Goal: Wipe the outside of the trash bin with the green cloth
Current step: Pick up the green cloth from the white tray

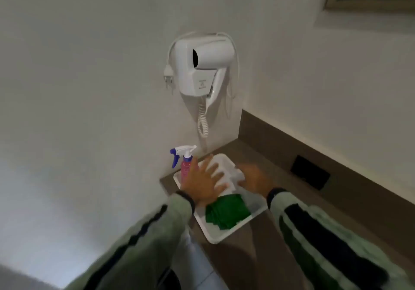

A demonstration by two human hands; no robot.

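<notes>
A folded green cloth (227, 212) lies in the near half of a white tray (215, 237) on a brown counter. My left hand (203, 180) hovers over the tray's far half with its fingers spread, above a white folded cloth (233, 174). My right hand (254, 177) is blurred, fingers apart, at the right side of that white cloth. Neither hand touches the green cloth. No trash bin is in view.
A pink spray bottle (185, 163) with a white and blue trigger stands at the tray's left corner by the wall. A white wall-mounted hair dryer (202, 68) hangs above with a coiled cord. A dark socket plate (311, 175) sits in the brown counter (280, 200) backsplash.
</notes>
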